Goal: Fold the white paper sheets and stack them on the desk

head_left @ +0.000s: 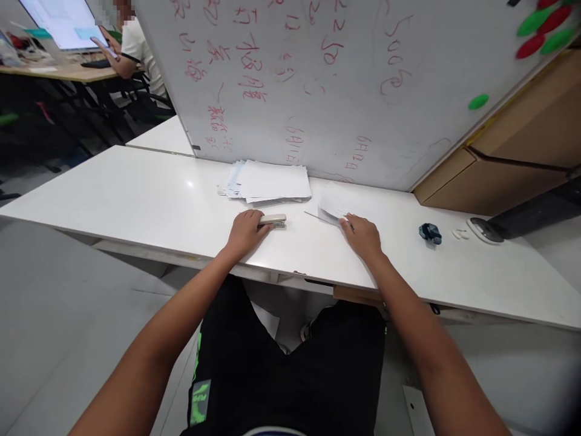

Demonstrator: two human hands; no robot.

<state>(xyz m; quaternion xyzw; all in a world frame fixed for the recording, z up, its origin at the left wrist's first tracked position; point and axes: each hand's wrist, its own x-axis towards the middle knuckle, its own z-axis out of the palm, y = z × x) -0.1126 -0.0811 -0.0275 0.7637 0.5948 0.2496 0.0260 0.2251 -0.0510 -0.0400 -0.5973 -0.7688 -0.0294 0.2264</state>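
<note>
My left hand is closed around the back end of a pale stapler, whose front end points right, low over the white table. A little to the right, my right hand pinches a few sheets of white paper at their right edge. The sheets are bent and partly apart from one another. A gap separates the stapler from the paper. Behind the stapler lies a loose stack of white papers, with some bluish sheets at its left side.
A whiteboard with red writing stands along the table's back edge. Cardboard boxes are at the right. A dark blue object and a round-ended white-and-grey object lie on the right part. Far left, a person sits at another desk.
</note>
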